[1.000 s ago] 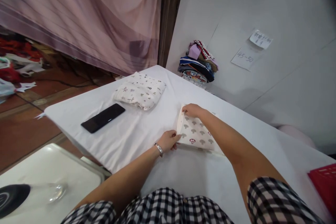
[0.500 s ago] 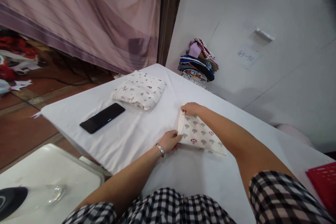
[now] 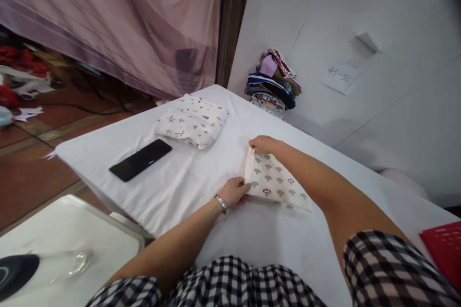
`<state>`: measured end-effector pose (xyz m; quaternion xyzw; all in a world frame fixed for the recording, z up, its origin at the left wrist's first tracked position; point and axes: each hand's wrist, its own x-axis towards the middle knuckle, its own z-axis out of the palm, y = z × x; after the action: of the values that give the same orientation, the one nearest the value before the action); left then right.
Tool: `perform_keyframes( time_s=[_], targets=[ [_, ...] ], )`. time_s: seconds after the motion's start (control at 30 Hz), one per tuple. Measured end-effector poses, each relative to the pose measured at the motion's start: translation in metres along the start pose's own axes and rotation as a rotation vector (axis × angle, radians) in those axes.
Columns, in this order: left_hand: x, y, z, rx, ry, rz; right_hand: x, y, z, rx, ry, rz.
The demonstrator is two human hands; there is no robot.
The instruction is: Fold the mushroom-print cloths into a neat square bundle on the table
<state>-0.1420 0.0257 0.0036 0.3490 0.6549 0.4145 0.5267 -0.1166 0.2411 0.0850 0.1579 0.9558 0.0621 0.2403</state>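
A folded white cloth with grey and red mushroom prints (image 3: 275, 180) lies on the white-covered table (image 3: 187, 187). My left hand (image 3: 234, 192), with a silver bracelet at the wrist, pinches the cloth's near left corner. At its far left corner my right hand (image 3: 261, 144) grips the folded edge; the right forearm hides part of the cloth's far side. Another folded white cloth with small prints (image 3: 192, 121) rests toward the table's far corner. A black phone (image 3: 140, 159) lies to the left of it, nearer to me.
A stack of folded clothes (image 3: 272, 84) stands beyond the table's far edge, by the wall with a "45-50" paper (image 3: 341, 76). At lower left, a white surface (image 3: 90, 230) holds a clear bottle (image 3: 54, 266). A red basket (image 3: 444, 249) is at right.
My right hand has shifted very slightly upward with the edge of the mushroom cloth. The left hand keeps its pinch, and the view has moved a little.
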Motion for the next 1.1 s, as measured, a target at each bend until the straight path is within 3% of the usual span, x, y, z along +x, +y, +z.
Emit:
perform_keyframes(
  time_s=[0.43,0.9,1.1],
  targets=[
    [-0.003,0.006,-0.001,0.017,0.009,-0.032,-0.002,0.003,0.025,0.234,0.118,0.062],
    [-0.003,0.006,-0.001,0.02,0.009,-0.028,0.013,0.018,-0.001,0.012,-0.018,0.054],
    [-0.002,0.006,-0.002,0.007,-0.004,-0.027,0.019,0.016,-0.007,0.022,0.0,0.073]
  ],
)
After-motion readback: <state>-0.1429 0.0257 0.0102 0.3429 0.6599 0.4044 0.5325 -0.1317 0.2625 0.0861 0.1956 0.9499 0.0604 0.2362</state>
